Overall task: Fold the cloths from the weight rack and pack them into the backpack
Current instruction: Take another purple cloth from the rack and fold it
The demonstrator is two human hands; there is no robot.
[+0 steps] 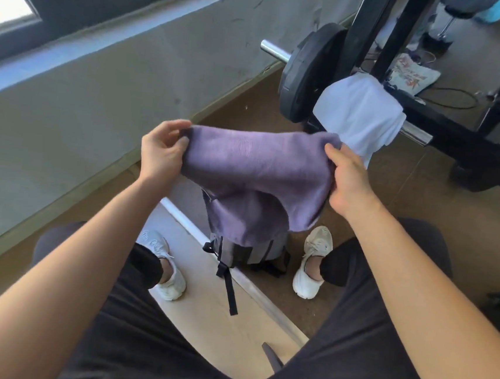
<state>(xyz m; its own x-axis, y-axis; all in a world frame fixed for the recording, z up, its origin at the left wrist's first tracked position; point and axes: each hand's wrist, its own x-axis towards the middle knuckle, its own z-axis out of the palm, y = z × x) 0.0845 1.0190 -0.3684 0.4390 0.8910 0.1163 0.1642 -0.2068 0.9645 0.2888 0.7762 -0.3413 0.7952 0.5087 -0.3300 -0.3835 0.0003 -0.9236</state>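
Observation:
A purple cloth [256,171] hangs doubled over between my hands, above the floor between my feet. My left hand [162,150] pinches its upper left corner. My right hand [349,180] grips its right edge. Under the cloth stands a grey backpack [249,252] with black straps, its top hidden by the hanging cloth. A white cloth [359,114] is draped over the bar of the weight rack [450,129] behind and to the right.
A black weight plate [307,72] sits on the rack's bar beside the white cloth. A grey wall with a window runs along the left. I sit with my white shoes [312,262] on either side of the backpack. Cables and a printed bag lie further back.

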